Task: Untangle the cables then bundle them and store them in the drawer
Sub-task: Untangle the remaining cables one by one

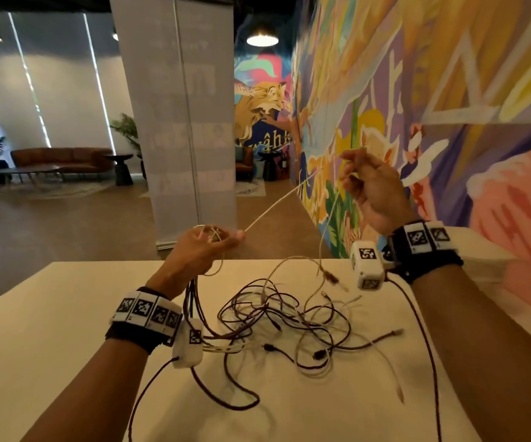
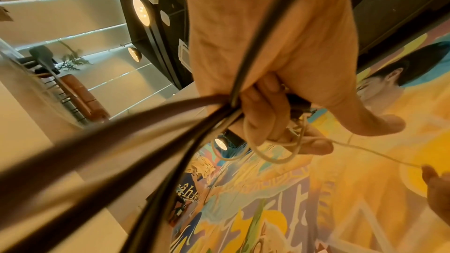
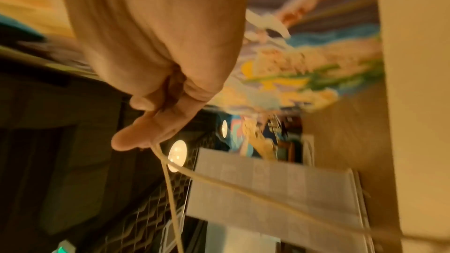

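Note:
A tangle of dark and white cables point(image 1: 283, 323) lies on the white table point(image 1: 66, 314). My left hand point(image 1: 206, 244) is raised above the table's far edge and grips a bunch of cable ends point(image 2: 243, 107), dark and white, that hang down to the pile. A white cable point(image 1: 276, 202) runs taut from that fist up to my right hand point(image 1: 358, 173), which pinches it between thumb and fingers point(image 3: 136, 139) high in front of the mural. From the pinch the cable point(image 3: 172, 199) also drops back toward the table. No drawer is in view.
A painted mural wall point(image 1: 449, 106) runs along the right side, close to the table. A grey banner stand point(image 1: 187, 122) is just past the far edge. A sofa point(image 1: 63, 161) and low tables sit far off at the left.

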`<state>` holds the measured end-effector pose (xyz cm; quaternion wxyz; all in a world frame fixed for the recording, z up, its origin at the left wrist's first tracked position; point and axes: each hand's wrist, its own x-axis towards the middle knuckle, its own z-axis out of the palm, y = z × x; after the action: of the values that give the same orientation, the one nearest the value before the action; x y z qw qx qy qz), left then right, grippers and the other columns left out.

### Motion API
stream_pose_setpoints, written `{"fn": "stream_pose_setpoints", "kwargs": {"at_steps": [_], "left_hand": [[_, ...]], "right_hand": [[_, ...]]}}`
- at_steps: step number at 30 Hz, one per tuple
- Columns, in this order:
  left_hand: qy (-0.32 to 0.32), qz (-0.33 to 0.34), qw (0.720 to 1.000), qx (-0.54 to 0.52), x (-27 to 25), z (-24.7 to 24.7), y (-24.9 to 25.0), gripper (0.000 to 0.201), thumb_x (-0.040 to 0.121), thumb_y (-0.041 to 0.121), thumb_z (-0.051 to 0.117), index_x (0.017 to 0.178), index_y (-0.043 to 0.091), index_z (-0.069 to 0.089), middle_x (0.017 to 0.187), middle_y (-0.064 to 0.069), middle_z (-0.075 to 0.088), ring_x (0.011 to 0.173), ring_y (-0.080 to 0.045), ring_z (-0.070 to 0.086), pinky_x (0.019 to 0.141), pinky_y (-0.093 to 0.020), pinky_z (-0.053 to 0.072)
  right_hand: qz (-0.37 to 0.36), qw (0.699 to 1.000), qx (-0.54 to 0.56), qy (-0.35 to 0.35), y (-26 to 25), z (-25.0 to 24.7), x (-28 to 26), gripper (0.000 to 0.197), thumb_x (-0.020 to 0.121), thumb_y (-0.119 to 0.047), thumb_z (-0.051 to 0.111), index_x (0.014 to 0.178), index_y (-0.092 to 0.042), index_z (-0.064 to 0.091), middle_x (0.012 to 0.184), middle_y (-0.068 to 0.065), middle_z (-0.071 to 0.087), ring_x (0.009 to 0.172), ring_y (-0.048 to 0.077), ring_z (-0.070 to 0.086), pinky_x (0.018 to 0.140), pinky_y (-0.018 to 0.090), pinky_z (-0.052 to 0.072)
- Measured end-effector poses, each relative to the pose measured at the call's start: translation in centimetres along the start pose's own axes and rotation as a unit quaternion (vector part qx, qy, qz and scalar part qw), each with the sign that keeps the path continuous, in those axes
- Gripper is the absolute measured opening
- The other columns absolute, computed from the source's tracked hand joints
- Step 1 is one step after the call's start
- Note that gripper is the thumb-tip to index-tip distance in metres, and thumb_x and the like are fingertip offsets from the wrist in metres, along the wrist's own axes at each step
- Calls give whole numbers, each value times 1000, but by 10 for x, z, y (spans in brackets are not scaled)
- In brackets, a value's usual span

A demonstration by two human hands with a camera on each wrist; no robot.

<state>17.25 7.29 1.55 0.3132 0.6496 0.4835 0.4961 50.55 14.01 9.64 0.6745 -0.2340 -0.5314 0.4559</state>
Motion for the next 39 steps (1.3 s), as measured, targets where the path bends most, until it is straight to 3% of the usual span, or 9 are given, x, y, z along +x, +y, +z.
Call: {"fn": "stream_pose_setpoints", "kwargs": {"at_steps": [9, 12, 15, 17, 23, 28, 35, 37, 39], "left_hand": [[18, 71, 959, -275, -5, -45, -2, 55, 87, 73, 70, 78, 19, 62, 65, -2, 46, 42, -8, 33, 44, -25, 25], [30, 35, 973, -225, -4, -54, 4, 65, 72, 86, 74, 83, 22, 66, 64, 1, 47, 45, -8, 34, 43, -23, 29], [66, 3, 991, -118, -4, -48, 19, 79, 80, 92, 59, 92, 14, 71, 66, 0, 53, 51, -11, 41, 49, -27, 34], [67, -17, 997, -22, -2, -43, 28, 84, 90, 89, 44, 96, 10, 74, 68, 0, 59, 53, -9, 47, 50, -26, 36], [-28, -2, 990, 141, 3, -13, 54, 78, 104, 72, 32, 91, 13, 82, 78, -5, 77, 55, -2, 67, 61, -21, 49], [-66, 26, 984, 164, 5, -2, 72, 83, 101, 75, 33, 84, 9, 80, 83, -8, 80, 81, -23, 78, 80, -31, 55], [44, 49, 988, 140, 3, -34, 47, 80, 104, 73, 35, 82, 8, 75, 77, -3, 79, 49, 0, 57, 60, -28, 43], [128, 45, 988, 81, 5, -43, 41, 80, 102, 76, 38, 83, 6, 73, 73, -2, 74, 47, 0, 52, 54, -25, 40], [171, 15, 985, 2, 8, -46, 42, 76, 96, 83, 44, 81, 13, 69, 68, 1, 63, 49, -4, 48, 52, -25, 38]], "right_hand": [[139, 961, 234, 55, -2, -67, 11, 19, 103, -8, 47, 110, -17, 63, 55, -10, 40, 40, 2, 36, 35, 17, 26], [264, 951, -134, -87, -3, -63, 5, 27, 112, -34, 51, 121, -17, 69, 63, -7, 41, 42, 5, 38, 36, 18, 29], [267, 684, -670, -110, 11, -50, 3, 42, 108, -47, 58, 106, -7, 73, 90, 15, 67, 69, 23, 60, 64, 34, 51], [208, 596, -769, -101, 21, -35, -1, 49, 107, -50, 58, 121, -6, 71, 137, 24, 64, 115, 38, 63, 100, 46, 51], [37, 789, -568, -231, 15, 68, -46, 81, 95, -27, 80, 164, -21, 38, 163, 2, 39, 149, 22, 38, 117, 35, 34], [62, 789, -460, -402, 55, 99, -53, 47, 98, -20, 77, 142, -23, 62, 134, -5, 69, 123, 15, 64, 110, 40, 49], [10, 951, -261, -167, 40, 53, -32, 25, 105, -3, 62, 108, -22, 78, 98, 6, 76, 78, 15, 74, 83, 45, 65], [61, 901, -360, -234, 31, 43, -35, 26, 103, -4, 65, 108, -24, 81, 101, 0, 78, 84, 13, 73, 90, 42, 63], [159, 679, -607, -380, 34, 40, -46, 28, 102, -11, 67, 120, -28, 80, 119, -5, 79, 103, 12, 71, 99, 35, 58]]}}
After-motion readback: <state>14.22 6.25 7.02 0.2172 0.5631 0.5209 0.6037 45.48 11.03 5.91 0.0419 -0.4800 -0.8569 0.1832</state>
